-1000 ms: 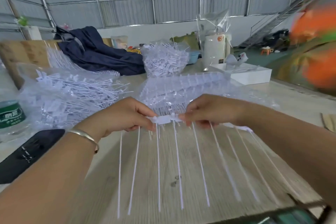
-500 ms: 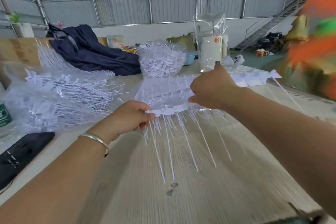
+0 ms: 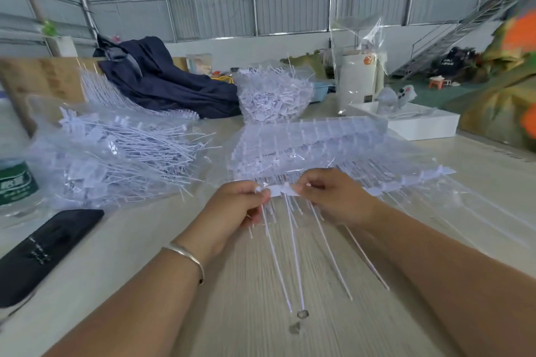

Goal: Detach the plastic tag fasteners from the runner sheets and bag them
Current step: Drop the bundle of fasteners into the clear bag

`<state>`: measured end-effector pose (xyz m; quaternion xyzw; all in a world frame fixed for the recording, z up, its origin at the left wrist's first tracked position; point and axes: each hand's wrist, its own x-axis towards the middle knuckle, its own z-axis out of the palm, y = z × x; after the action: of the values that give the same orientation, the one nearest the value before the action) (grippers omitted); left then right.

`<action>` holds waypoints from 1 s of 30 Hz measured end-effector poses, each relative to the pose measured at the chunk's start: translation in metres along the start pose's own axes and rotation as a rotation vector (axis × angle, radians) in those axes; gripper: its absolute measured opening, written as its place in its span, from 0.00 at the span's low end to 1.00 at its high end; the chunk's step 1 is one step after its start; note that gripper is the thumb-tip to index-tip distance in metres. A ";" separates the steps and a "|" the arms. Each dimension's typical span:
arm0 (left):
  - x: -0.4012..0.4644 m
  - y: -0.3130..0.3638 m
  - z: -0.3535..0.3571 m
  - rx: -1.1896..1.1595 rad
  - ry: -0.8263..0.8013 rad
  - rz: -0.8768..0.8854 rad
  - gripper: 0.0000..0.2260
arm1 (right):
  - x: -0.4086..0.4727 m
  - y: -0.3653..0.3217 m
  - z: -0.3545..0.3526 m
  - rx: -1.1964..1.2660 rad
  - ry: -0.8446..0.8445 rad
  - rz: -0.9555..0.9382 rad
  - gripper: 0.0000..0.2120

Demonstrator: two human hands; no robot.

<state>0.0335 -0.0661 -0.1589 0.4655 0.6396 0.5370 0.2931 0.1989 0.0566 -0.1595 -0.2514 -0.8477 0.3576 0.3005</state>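
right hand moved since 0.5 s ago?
Yes. The right hand has dropped back toward the person, away from the white box, and now pinches the runner strip close beside the left hand.

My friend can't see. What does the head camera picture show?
Two hands, left hand and right hand, pinch a white runner sheet of plastic tag fasteners above a wooden table. Long thin tails hang down from it. Clear bags of loose fasteners lie to the left.
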 end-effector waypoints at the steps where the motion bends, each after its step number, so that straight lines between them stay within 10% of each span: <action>1: 0.000 0.002 0.001 -0.032 -0.011 -0.003 0.09 | -0.001 -0.001 -0.001 0.005 0.000 0.000 0.12; 9: 0.007 0.036 -0.004 -0.235 -0.204 -0.195 0.10 | -0.004 -0.022 0.005 -0.735 -0.010 -0.248 0.11; 13: 0.019 0.049 -0.009 -0.087 -0.245 -0.190 0.08 | -0.001 -0.020 0.008 -0.674 0.070 -0.169 0.09; 19: 0.018 0.018 -0.010 -0.514 -0.348 -0.205 0.05 | -0.004 -0.022 0.002 -0.594 0.106 -0.232 0.11; 30: 0.010 0.007 -0.012 -0.591 -0.151 -0.168 0.08 | -0.006 -0.017 -0.002 -0.324 0.155 -0.115 0.19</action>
<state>0.0212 -0.0617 -0.1475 0.3441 0.4685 0.6375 0.5057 0.2006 0.0432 -0.1474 -0.2746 -0.8814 0.1783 0.3404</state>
